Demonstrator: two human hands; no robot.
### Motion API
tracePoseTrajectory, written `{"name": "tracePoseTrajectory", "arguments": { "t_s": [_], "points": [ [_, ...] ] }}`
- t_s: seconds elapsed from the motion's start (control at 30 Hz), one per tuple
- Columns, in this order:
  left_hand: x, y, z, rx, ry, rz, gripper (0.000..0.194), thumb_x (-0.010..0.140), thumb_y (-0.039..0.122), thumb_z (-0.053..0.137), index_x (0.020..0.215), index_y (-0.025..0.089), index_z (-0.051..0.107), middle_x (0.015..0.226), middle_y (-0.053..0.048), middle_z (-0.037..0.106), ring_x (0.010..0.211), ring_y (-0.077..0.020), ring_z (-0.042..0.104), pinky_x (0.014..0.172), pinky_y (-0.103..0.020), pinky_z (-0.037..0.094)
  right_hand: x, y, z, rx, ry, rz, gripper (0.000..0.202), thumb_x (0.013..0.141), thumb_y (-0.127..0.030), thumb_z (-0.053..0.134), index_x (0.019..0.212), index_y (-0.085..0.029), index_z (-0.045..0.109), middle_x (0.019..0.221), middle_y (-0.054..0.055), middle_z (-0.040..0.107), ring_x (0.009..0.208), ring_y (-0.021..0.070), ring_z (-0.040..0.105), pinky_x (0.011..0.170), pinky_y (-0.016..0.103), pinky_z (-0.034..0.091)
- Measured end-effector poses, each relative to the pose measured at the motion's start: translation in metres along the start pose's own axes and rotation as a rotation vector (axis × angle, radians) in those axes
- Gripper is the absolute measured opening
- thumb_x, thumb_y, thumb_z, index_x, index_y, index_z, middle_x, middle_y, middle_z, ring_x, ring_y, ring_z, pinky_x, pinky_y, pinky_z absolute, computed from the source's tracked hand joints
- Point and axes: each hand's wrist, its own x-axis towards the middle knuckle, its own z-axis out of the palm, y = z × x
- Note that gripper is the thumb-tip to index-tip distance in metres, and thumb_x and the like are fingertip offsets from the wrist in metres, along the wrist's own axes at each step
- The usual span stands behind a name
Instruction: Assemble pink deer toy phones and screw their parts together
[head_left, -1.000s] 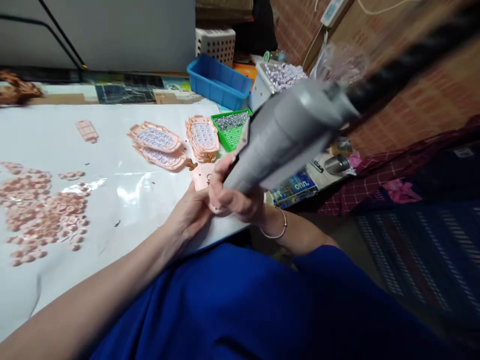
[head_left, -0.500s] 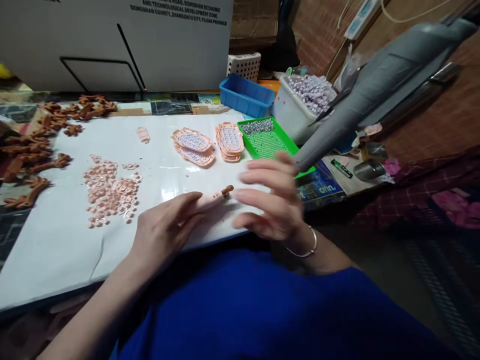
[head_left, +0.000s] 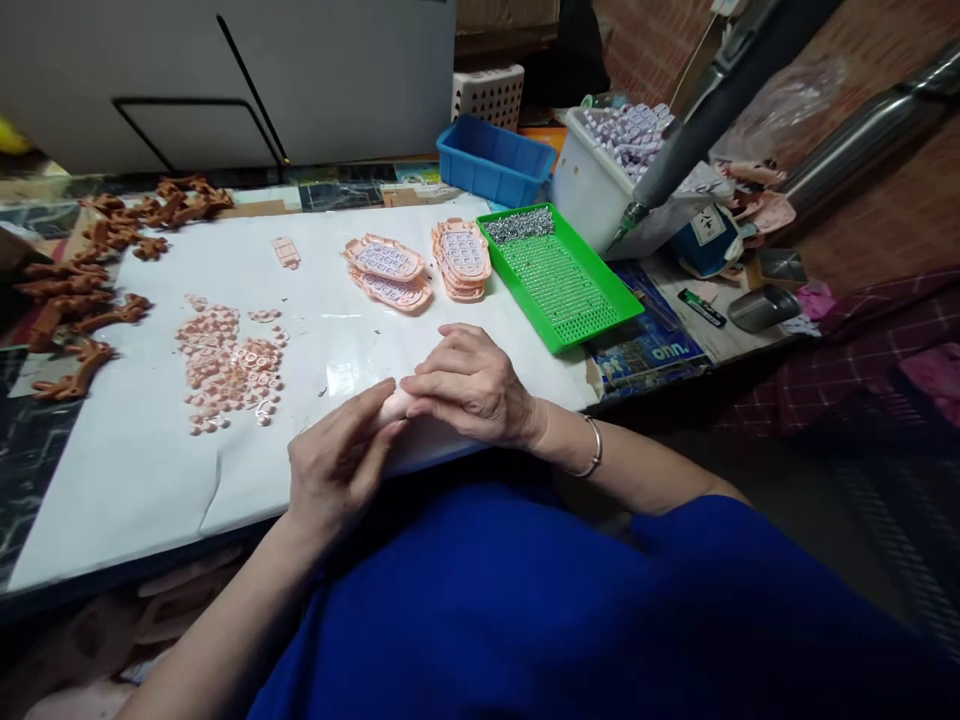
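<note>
A pale pink piece (head_left: 396,404) is held between my two hands just over the near edge of the white board. My left hand (head_left: 339,450) has its fingers wrapped round the piece. The fingers of my right hand (head_left: 480,388) close on the piece's right end and cover it. Beyond my hands lie two stacks of pink plates with pale lilac grids, the left stack (head_left: 386,270) and the right stack (head_left: 460,258). Many tiny pink parts (head_left: 225,365) are heaped left of my hands. One small pink panel (head_left: 286,252) lies farther back.
Brown parts (head_left: 71,290) line the left side. At the right is a green tray (head_left: 566,285) with small metal pieces. A blue bin (head_left: 495,165) and a white tub (head_left: 592,180) of lilac parts stand behind. A dark tool (head_left: 690,130) hangs above the tub.
My right hand has moved left and down from beside the tool onto the pink piece. The brown end seen on the piece is now covered. The hanging tool has moved up and away to the right.
</note>
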Motion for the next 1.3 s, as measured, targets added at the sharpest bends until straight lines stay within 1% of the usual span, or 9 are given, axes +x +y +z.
{"name": "tracePoseTrajectory", "arguments": {
  "t_s": [0.17, 0.27, 0.33, 0.5, 0.67, 0.87, 1.07, 1.2, 1.3],
  "points": [
    [-0.002, 0.005, -0.003, 0.113, -0.016, 0.193, 0.022, 0.072, 0.029, 0.079, 0.094, 0.027, 0.076, 0.106, -0.008, 0.079, 0.113, -0.0313, 0.069, 0.111, -0.050, 0.044, 0.002, -0.007, -0.010, 0.199, 0.120, 0.282, 0.050, 0.090, -0.063, 0.056, 0.118, -0.022, 0.066, 0.117, 0.011, 0.065, 0.121, 0.0232, 0.056, 0.112, 0.048, 0.044],
    [-0.008, -0.006, -0.011, 0.221, -0.033, 0.315, 0.018, 0.074, 0.025, 0.078, 0.091, 0.030, 0.075, 0.098, -0.007, 0.079, 0.117, -0.0318, 0.067, 0.117, -0.058, 0.034, 0.006, -0.013, -0.014, 0.688, 0.015, 0.645, 0.065, 0.088, -0.066, 0.057, 0.132, -0.018, 0.051, 0.103, 0.009, 0.066, 0.091, 0.0180, 0.068, 0.081, 0.035, 0.061],
    [-0.015, -0.015, -0.017, 0.285, 0.012, 0.369, 0.020, 0.071, 0.027, 0.083, 0.089, 0.031, 0.074, 0.099, -0.007, 0.078, 0.124, -0.0335, 0.062, 0.118, -0.061, 0.031, 0.007, -0.016, -0.014, 1.015, -0.119, 0.718, 0.062, 0.089, -0.056, 0.062, 0.134, -0.017, 0.044, 0.086, 0.001, 0.063, 0.065, 0.0109, 0.064, 0.060, 0.025, 0.059],
    [-0.036, -0.012, -0.028, 0.067, 0.211, 0.344, 0.057, 0.067, 0.041, 0.086, 0.117, 0.028, 0.063, 0.131, -0.010, 0.065, 0.135, -0.0334, 0.052, 0.115, -0.052, 0.039, 0.000, -0.018, 0.000, 1.070, 0.056, 0.451, 0.044, 0.083, -0.036, 0.073, 0.117, -0.023, 0.048, 0.088, -0.003, 0.061, 0.076, 0.0076, 0.065, 0.074, 0.021, 0.059],
    [-0.053, 0.017, -0.034, 0.012, 0.190, -0.034, 0.027, 0.083, 0.038, 0.071, 0.109, 0.028, 0.069, 0.106, -0.003, 0.075, 0.102, -0.0241, 0.069, 0.103, -0.034, 0.048, -0.002, -0.020, 0.009, 0.751, 0.001, 0.220, 0.034, 0.091, -0.043, 0.066, 0.113, -0.021, 0.055, 0.106, 0.006, 0.068, 0.091, 0.0110, 0.067, 0.082, 0.024, 0.058],
    [-0.047, 0.008, -0.045, 0.104, 0.186, 0.116, 0.025, 0.083, 0.031, 0.071, 0.108, 0.028, 0.069, 0.108, -0.003, 0.077, 0.099, -0.0229, 0.072, 0.094, -0.034, 0.054, 0.019, -0.025, 0.007, 0.481, 0.054, 0.050, 0.048, 0.088, -0.049, 0.066, 0.122, -0.016, 0.059, 0.134, 0.017, 0.060, 0.127, 0.0187, 0.059, 0.104, 0.032, 0.054],
    [-0.041, 0.004, -0.054, 0.115, 0.058, 0.231, 0.021, 0.089, 0.028, 0.062, 0.105, 0.018, 0.070, 0.098, -0.008, 0.079, 0.084, -0.0187, 0.073, 0.077, -0.027, 0.057, 0.041, -0.040, 0.008, 0.489, -0.025, 0.009, 0.014, 0.096, -0.021, 0.060, 0.100, -0.012, 0.070, 0.085, 0.006, 0.073, 0.076, 0.0082, 0.069, 0.070, 0.015, 0.056],
    [-0.040, 0.009, -0.093, 0.113, 0.040, 0.077, 0.034, 0.085, 0.047, 0.064, 0.098, 0.018, 0.074, 0.089, -0.006, 0.078, 0.076, -0.0185, 0.071, 0.068, -0.026, 0.055, 0.054, -0.040, 0.011, 0.471, -0.242, 0.005, 0.021, 0.099, -0.026, 0.053, 0.109, -0.015, 0.067, 0.106, 0.009, 0.073, 0.096, 0.0122, 0.071, 0.081, 0.019, 0.059],
    [-0.056, 0.012, -0.148, -0.048, 0.090, -0.262, 0.046, 0.074, 0.057, 0.073, 0.095, 0.017, 0.074, 0.089, -0.006, 0.076, 0.080, -0.0220, 0.070, 0.067, -0.028, 0.055, 0.057, -0.032, 0.013, 0.417, -0.289, -0.018, 0.031, 0.099, -0.034, 0.052, 0.125, -0.018, 0.062, 0.132, 0.013, 0.062, 0.122, 0.0194, 0.063, 0.090, 0.027, 0.061]
  ]
}}
